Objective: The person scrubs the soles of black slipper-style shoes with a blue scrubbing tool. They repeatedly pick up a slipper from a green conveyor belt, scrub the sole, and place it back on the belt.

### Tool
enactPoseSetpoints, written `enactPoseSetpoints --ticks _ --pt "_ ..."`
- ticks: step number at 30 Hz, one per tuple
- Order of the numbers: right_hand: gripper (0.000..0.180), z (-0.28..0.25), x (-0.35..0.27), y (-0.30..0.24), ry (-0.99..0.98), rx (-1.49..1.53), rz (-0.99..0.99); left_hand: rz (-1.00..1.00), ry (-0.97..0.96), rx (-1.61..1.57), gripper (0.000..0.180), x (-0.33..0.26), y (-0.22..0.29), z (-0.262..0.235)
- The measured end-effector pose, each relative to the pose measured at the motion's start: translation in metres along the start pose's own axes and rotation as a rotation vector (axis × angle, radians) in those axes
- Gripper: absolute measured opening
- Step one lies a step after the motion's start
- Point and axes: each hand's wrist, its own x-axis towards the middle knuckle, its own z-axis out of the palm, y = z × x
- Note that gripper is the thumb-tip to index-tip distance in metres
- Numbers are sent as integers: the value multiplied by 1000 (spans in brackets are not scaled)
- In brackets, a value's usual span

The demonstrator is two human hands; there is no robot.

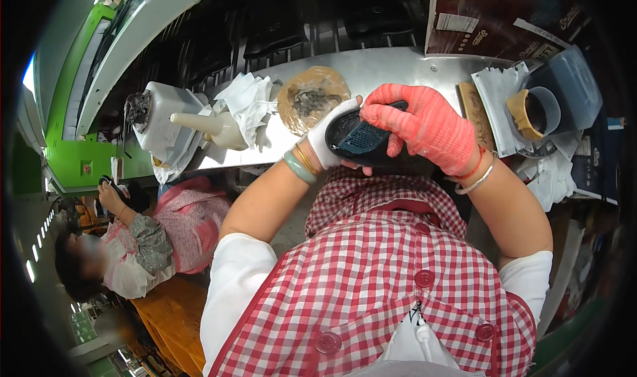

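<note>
My left hand (pixel 323 140), in a white glove with bare fingertips, is closed around the left end of a black oval piece that looks like a shoe sole (pixel 340 126). A blue gridded patch (pixel 363 138) shows on its upward face. My right hand (pixel 428 125), in a pinkish-red knit glove, has its fingers bent over the sole's right end and touching near the patch. The right glove covers much of that end. A dark tip pokes out above the right fingers; whether it belongs to the sole I cannot tell. Both hands are just over the bench's near edge.
Along the metal bench (pixel 415 65) lie a plastic-wrapped brown disc (pixel 302 105), crumpled white tissue (pixel 247 102), a nozzle bottle (pixel 229 131) and a white container (pixel 162 118). At right are a wooden strip (pixel 474 112), tape roll (pixel 524 115), clear tub (pixel 574 88) and carton (pixel 491 29). A co-worker (pixel 189 228) is at left.
</note>
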Motion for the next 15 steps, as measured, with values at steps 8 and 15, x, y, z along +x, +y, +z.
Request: enactPoseSetpoints --ticks 8,15 --pt "31 -19 25 10 -32 -34 15 -86 133 159 47 1 35 -47" --pt "28 -42 24 20 -23 -67 59 -229 340 54 50 11 51 -32"
